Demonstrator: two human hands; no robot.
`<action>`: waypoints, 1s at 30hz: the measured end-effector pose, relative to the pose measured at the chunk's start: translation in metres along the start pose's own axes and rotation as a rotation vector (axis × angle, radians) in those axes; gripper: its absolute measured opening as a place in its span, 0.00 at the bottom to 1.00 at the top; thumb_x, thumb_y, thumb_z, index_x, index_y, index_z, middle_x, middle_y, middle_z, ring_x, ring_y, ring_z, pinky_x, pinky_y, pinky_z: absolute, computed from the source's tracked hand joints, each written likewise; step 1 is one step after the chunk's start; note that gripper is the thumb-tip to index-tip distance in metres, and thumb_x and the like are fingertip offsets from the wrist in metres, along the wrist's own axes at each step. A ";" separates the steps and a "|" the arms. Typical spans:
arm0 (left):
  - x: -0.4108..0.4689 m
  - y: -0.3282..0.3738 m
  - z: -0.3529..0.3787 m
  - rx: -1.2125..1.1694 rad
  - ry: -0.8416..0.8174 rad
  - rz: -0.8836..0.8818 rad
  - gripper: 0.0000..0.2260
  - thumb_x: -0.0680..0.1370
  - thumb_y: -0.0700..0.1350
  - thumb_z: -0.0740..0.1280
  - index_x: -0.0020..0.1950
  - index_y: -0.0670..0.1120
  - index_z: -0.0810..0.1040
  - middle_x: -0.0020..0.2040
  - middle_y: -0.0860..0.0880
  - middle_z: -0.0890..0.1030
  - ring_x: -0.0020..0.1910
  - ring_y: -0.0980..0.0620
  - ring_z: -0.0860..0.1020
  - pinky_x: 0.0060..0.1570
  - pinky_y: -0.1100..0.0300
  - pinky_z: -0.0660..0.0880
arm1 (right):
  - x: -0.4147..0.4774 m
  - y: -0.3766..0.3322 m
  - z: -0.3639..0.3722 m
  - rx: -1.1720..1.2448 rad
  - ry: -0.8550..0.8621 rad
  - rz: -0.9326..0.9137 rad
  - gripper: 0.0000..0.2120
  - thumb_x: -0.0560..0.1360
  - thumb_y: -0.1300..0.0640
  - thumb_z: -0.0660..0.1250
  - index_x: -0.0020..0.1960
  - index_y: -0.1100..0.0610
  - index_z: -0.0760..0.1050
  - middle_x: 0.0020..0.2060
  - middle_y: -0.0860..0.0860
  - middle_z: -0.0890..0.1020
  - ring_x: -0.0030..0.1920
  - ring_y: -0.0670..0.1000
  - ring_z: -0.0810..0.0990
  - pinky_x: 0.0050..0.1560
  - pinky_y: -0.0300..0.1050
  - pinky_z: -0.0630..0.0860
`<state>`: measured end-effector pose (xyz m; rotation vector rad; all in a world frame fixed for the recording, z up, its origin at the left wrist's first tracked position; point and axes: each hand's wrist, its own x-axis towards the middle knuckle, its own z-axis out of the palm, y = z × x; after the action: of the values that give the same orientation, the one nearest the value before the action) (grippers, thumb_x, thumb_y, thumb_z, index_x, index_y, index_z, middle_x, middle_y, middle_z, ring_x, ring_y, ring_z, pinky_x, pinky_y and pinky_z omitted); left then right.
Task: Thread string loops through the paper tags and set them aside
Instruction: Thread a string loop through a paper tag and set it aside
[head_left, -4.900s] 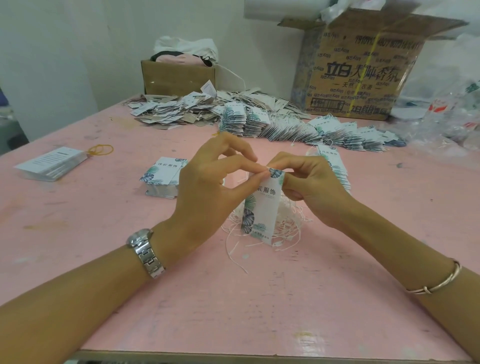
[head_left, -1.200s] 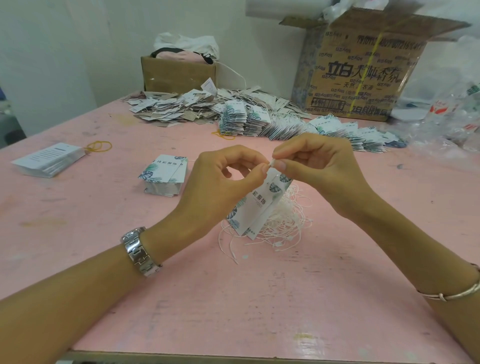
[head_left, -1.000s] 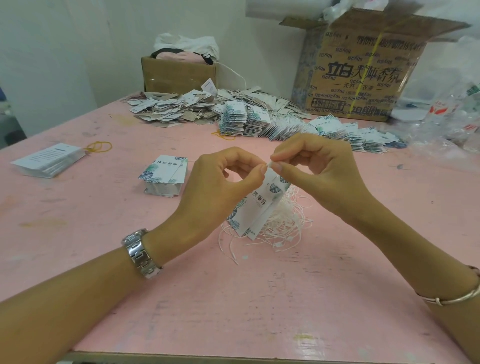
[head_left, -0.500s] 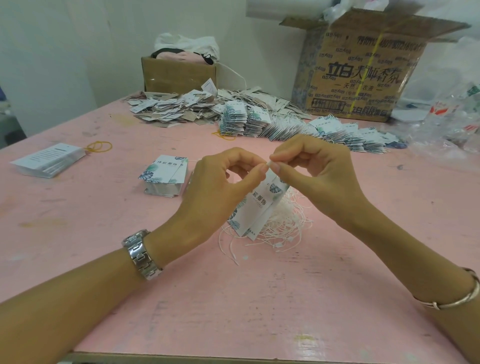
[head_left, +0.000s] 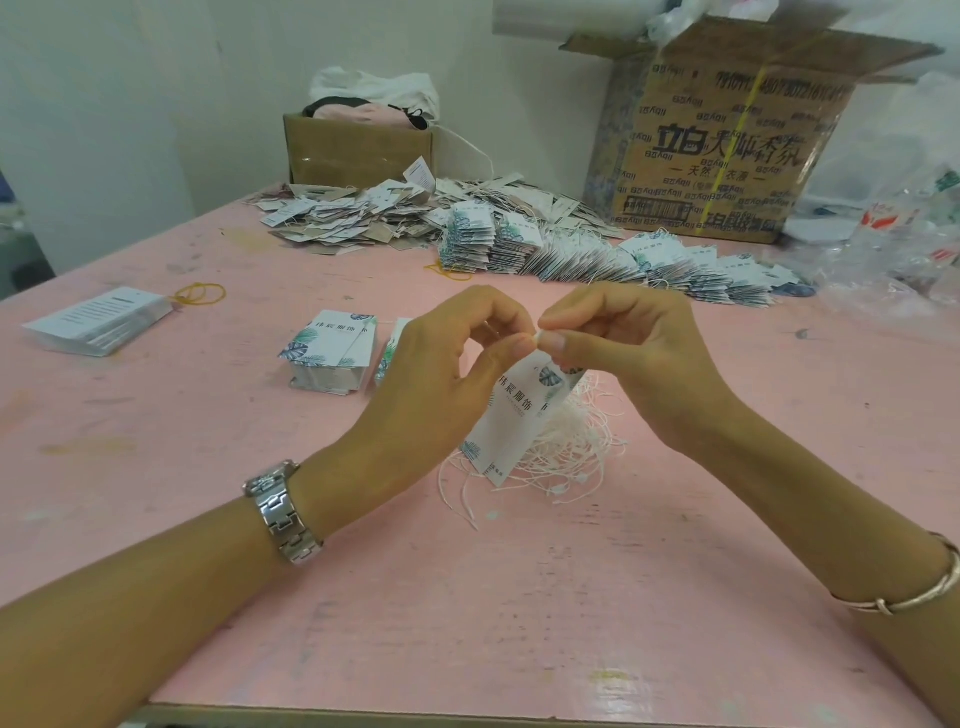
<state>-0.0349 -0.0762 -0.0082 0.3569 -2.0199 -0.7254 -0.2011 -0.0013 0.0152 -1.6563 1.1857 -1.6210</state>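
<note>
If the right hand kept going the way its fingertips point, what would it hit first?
The left hand. The right hand, pinching a string end, points at the left thumb tip holding the paper tag; they look almost touching, depth unclear.

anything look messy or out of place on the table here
Nothing looks damaged or spilled. The far pile of tags lies scattered every which way, unlike the neatly fanned row beside it, and the white strings in front sit in a loose tangle.
</note>
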 end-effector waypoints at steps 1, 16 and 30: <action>0.000 0.000 0.000 0.007 0.001 0.008 0.03 0.80 0.45 0.67 0.47 0.49 0.76 0.42 0.57 0.79 0.43 0.63 0.75 0.46 0.76 0.65 | 0.000 0.000 0.001 0.003 -0.002 -0.003 0.05 0.67 0.66 0.73 0.43 0.62 0.80 0.36 0.51 0.83 0.34 0.48 0.80 0.37 0.39 0.77; 0.000 -0.001 0.000 0.010 0.031 0.027 0.04 0.80 0.43 0.67 0.46 0.49 0.76 0.42 0.57 0.79 0.42 0.62 0.75 0.46 0.76 0.65 | -0.002 -0.001 0.006 0.004 -0.001 -0.002 0.06 0.68 0.66 0.71 0.45 0.62 0.79 0.37 0.52 0.81 0.36 0.46 0.80 0.40 0.37 0.76; 0.002 0.000 0.000 -0.125 0.049 -0.100 0.03 0.76 0.54 0.69 0.46 0.56 0.80 0.43 0.59 0.82 0.42 0.62 0.77 0.46 0.74 0.67 | 0.001 0.001 0.000 -0.035 0.049 -0.022 0.07 0.70 0.64 0.72 0.48 0.62 0.80 0.40 0.51 0.83 0.42 0.51 0.81 0.47 0.44 0.78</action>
<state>-0.0363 -0.0770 -0.0066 0.4008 -1.9113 -0.8922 -0.2011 -0.0024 0.0150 -1.6658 1.2309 -1.6728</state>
